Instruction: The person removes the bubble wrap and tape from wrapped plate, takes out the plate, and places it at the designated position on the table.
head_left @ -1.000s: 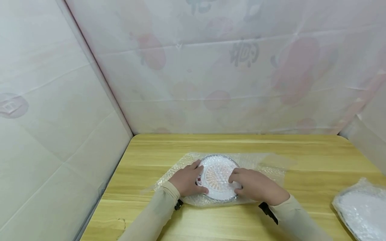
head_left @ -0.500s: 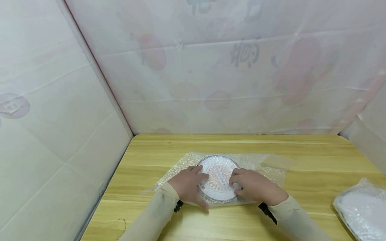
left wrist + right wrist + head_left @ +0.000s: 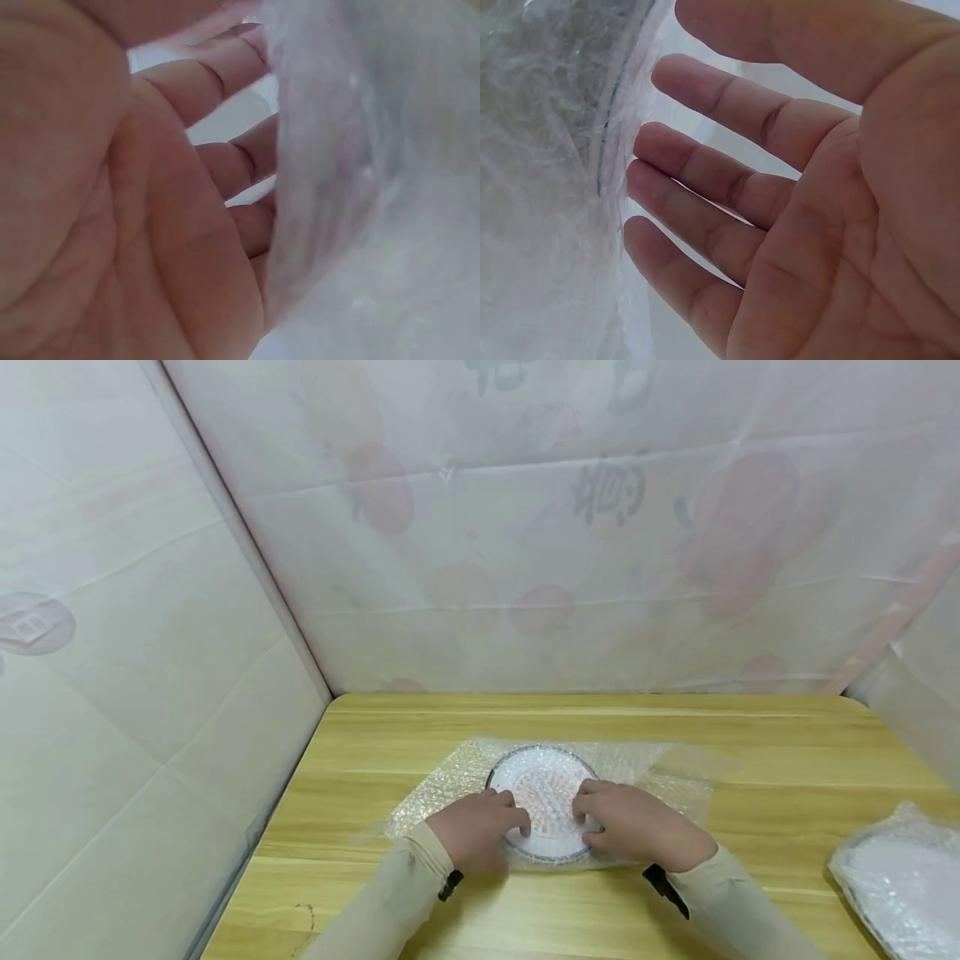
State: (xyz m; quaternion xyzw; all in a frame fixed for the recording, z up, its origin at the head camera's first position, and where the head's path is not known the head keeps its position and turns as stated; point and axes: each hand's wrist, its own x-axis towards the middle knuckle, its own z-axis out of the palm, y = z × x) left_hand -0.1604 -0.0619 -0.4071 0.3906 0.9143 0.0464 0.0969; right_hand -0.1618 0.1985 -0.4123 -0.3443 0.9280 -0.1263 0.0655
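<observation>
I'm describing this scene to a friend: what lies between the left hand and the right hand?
A round plate, seen through bubble wrap; the head view shows it.

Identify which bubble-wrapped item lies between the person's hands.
The round, dark-rimmed plate, flanked by the left hand and right hand. The other wrapped item lies far right in the head view, apart from both.

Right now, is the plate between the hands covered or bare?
Covered, at least mostly: bubble wrap glints across the plate, blurring its printed pattern. Whether it's sealed, I can't tell.
</observation>
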